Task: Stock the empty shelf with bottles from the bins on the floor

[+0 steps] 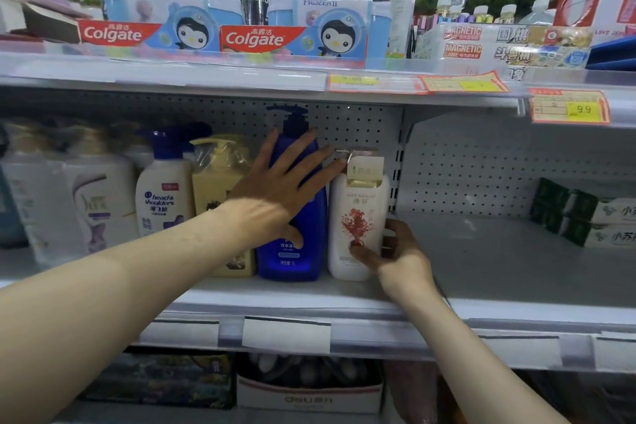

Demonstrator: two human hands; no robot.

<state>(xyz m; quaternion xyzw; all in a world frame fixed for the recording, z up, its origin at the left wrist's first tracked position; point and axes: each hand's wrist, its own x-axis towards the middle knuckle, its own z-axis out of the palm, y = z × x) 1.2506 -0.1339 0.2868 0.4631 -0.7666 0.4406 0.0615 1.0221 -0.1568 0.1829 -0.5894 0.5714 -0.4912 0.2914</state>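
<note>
1. Yellow bottle (215, 186): upright in the row, just beside the blue bottle (292, 268).
2. Left hand (275, 193): fingers straight, spread, pressing the blue bottle; we judge this steadies the row.
3. White bottle (358, 203): upright, row's right end; our right hand (402, 255) grips its base, likely seating it.
4. Shelf (499, 262): right bay mostly bare; bins unseen.

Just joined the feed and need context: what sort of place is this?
Most likely a shop's toiletries aisle: yellow price tags on the shelf edge, boxed Colgate toothpaste above, and a row of shampoo bottles below.
</note>
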